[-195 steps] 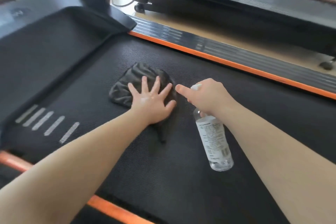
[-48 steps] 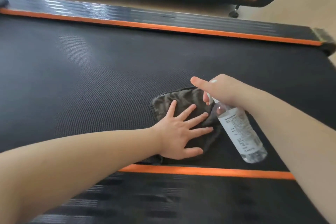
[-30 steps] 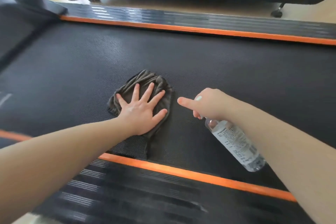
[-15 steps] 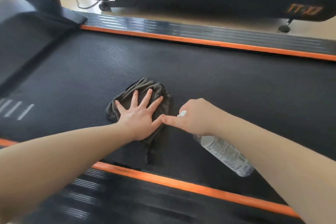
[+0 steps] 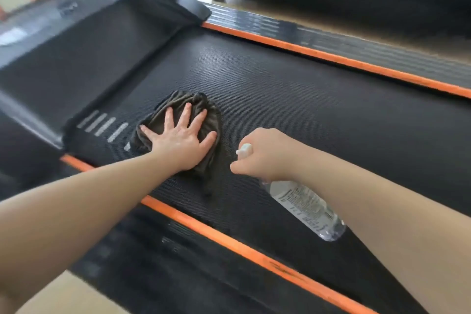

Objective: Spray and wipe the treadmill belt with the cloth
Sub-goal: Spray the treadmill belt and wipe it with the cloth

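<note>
the cloth [image 5: 178,112], dark and crumpled, is pressed flat onto the treadmill belt [image 5: 318,115] by the left hand [image 5: 182,136], a little left of the middle of the frame. the fingers are spread wide and nothing is clasped; the cloth is only held down under the palm. the spray bottle [image 5: 304,208] is grasped in the closed right hand [image 5: 267,154], right of centre, with its white nozzle [image 5: 244,148] turned toward the cloth and its clear body slanted down to the lower right. whether spray is coming out cannot be told.

the task is judged to be in progress, not finished. the part of the belt near the front housing [image 5: 84,41], in the upper left, is now being wiped. no wet marks can be made out on the belt, so it cannot be said which parts are already cleaned. the long stretch of belt at the right side, between the orange side strips [image 5: 331,57], is probably still to be sprayed and wiped.
</note>
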